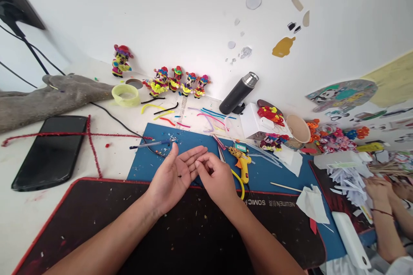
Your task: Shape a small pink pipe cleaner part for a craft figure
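Observation:
My left hand (171, 184) is turned palm up over the work mats, its fingers stretched out. A tiny dark bit (180, 176) lies on its palm. Closed in a pinch, my right hand (219, 182) meets the left fingertips; whatever is between its thumb and forefinger is too small to make out. Just beyond the hands, a blue pen (151, 143) rests on the blue mat (190, 135). A yellow glue gun (244, 166) lies close to the right hand, and a yellow pipe cleaner (238, 182) curves beside that hand.
Several pipe-cleaner figures (158, 82) stand along the wall. Red pipe cleaners (93, 150) cross a black phone (51, 152) at left. A dark flask (237, 94) stands at the back, and loose pipe cleaners (167, 109) are scattered nearby. At right, another person's hands (379, 193) are beside paper strips (348, 184).

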`<action>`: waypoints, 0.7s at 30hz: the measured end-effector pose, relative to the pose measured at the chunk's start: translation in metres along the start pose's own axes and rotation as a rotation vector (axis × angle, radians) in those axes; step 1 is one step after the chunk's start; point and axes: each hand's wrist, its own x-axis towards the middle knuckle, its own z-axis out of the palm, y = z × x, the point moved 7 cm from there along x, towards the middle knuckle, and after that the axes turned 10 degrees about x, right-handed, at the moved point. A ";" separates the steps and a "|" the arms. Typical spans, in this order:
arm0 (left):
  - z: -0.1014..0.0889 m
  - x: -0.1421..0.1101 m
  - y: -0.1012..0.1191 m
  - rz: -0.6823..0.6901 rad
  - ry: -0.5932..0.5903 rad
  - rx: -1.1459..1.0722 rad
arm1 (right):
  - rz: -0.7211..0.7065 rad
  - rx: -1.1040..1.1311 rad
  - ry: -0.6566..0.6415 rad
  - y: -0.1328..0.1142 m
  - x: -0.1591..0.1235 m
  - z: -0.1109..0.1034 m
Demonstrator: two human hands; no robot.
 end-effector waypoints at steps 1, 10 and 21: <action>0.000 0.000 0.001 -0.005 0.009 -0.005 | 0.016 0.053 -0.005 0.001 0.000 0.000; 0.001 -0.002 0.004 -0.019 0.032 -0.032 | 0.103 0.418 -0.071 0.004 -0.002 0.007; 0.000 0.000 0.004 -0.038 0.011 -0.083 | 0.036 0.282 -0.079 0.000 -0.019 0.024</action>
